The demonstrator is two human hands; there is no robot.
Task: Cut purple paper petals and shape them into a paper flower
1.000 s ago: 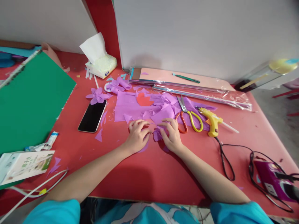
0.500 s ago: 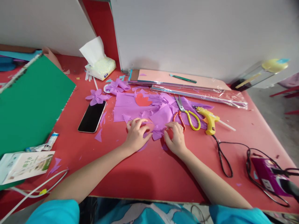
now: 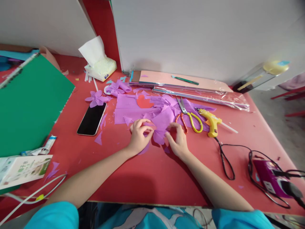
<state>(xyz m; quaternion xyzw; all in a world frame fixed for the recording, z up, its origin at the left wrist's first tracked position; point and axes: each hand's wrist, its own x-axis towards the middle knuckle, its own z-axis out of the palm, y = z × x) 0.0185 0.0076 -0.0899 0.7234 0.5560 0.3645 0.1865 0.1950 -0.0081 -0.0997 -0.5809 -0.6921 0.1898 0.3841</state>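
A small purple crepe paper piece (image 3: 159, 137), rounded at its lower edge, is between my two hands just above the red tabletop. My left hand (image 3: 141, 135) is closed, its thumb and forefinger pinching the piece's left edge. At the right edge, my right hand (image 3: 177, 138) has curled fingers and its thumb against the paper; the exact contact is partly hidden. Behind the hands lie a purple crepe paper sheet (image 3: 127, 109) with loose scraps and a red paper cutout (image 3: 144, 101). Scissors (image 3: 184, 111) with red and yellow handles rest on the purple paper, close to my right hand.
Right of the scissors lies a yellow glue gun (image 3: 211, 122), its cord near a purple power box (image 3: 270, 178). A phone (image 3: 91, 121), a purple paper flower (image 3: 97, 98) and a tissue pack (image 3: 102, 68) are on the left. Wrapped paper packs (image 3: 190, 86) line the wall.
The purple piece between my hands now looks flatter and more rounded. My left thumb and forefinger have come together on its edge. The whole view has shifted slightly.
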